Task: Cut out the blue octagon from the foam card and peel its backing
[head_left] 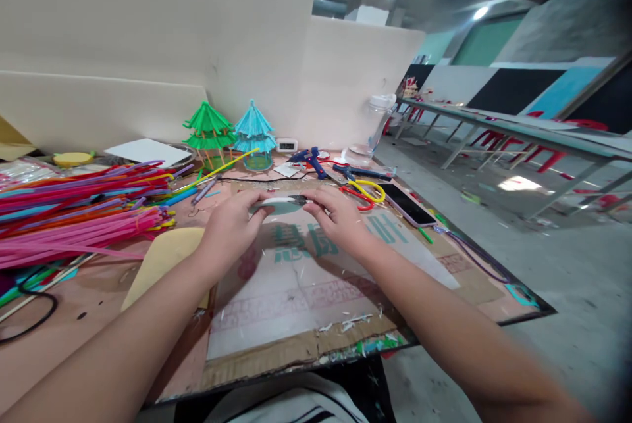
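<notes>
Both hands are raised over a sheet of white paper with green printed characters (306,291) lying on cardboard. Between them is a thin white curved strip (279,201) with a dark part toward its right end; its exact kind is unclear. My left hand (236,220) pinches the strip's left end between thumb and fingers. At the other end, my right hand (336,214) is closed with thumb and fingertips together by the dark part. Scissors with red and yellow handles (368,191) lie just beyond my right hand.
Bundles of coloured pipe cleaners (99,212) cover the left side. Behind stand a green tiered paper-umbrella-like model (208,130) and a blue one (253,130). A glue gun (313,161), a phone (409,204) and a clear jar (378,120) are at the right.
</notes>
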`<state>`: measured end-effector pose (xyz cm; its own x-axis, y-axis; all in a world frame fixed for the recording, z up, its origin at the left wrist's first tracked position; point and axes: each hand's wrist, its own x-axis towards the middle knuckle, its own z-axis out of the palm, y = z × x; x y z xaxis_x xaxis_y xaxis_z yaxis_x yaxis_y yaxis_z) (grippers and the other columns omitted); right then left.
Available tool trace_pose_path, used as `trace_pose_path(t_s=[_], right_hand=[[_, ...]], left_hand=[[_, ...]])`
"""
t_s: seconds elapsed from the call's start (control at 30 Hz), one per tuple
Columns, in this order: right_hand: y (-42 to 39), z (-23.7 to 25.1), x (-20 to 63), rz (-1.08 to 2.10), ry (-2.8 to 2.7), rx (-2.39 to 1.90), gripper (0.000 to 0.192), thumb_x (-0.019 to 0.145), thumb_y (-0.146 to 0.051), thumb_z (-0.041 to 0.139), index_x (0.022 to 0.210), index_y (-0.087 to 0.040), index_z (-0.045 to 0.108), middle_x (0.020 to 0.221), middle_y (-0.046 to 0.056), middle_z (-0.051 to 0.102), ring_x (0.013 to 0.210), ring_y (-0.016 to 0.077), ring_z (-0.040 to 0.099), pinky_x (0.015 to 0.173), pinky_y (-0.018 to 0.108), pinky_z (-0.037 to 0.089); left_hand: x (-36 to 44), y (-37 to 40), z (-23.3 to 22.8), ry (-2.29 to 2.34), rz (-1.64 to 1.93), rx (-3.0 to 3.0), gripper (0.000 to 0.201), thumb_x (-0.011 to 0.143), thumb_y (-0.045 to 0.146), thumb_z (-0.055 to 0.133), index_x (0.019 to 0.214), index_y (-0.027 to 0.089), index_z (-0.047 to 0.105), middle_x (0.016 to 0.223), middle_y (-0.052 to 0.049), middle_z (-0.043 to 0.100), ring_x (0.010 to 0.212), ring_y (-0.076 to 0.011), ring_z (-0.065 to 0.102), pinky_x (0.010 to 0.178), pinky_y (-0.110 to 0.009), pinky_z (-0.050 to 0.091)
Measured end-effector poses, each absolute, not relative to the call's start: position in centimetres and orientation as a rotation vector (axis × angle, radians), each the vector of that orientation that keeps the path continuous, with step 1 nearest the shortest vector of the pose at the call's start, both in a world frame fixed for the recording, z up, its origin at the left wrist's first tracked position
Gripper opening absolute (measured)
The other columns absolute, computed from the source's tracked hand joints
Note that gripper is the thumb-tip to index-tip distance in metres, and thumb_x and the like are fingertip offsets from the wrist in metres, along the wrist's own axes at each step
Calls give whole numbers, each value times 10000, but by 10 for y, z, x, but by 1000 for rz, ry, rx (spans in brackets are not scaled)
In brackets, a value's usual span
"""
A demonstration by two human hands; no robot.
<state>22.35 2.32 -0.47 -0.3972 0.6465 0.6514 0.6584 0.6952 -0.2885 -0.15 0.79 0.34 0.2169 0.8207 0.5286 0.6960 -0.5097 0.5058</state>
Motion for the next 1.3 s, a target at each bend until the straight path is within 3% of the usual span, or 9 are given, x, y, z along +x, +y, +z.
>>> trace_pose_path(t_s=[0.57, 0.77, 0.97, 1.3], right_hand=[[23, -5, 223, -22, -2133, -1011, 297, 974, -388, 467, 1080, -230, 695, 832, 57, 648, 841, 208, 595, 750, 331, 461], [26, -6, 225, 9, -2030, -994, 265, 957, -332, 511, 1077, -171, 683, 1012, 95, 705, 970, 225, 624, 838, 349, 468], [23, -4, 223, -15, -2144, -1001, 275, 966, -379, 490, 1083, -213, 675, 820, 51, 637, 818, 202, 585, 736, 324, 446], [21, -5, 220, -37, -2175, -978, 295, 969, -393, 478, 1118, -223, 667, 843, 57, 634, 829, 206, 574, 753, 333, 442]], left_hand=[[0, 8, 5, 1462, 1108, 2307, 205, 848, 220, 525, 960, 209, 696, 948, -34, 739, 871, -222, 646, 750, -303, 467], [-2, 9, 5, 1481, 1150, 2274, 192, 841, 222, 543, 956, 213, 697, 927, -24, 736, 846, -212, 639, 727, -290, 458], [-2, 8, 3, 1491, 1134, 2336, 209, 853, 219, 543, 992, 215, 698, 973, -34, 737, 886, -218, 642, 745, -303, 454], [2, 4, 4, 1421, 1131, 2354, 211, 855, 208, 548, 1008, 215, 694, 1021, -40, 737, 947, -224, 645, 810, -325, 465]])
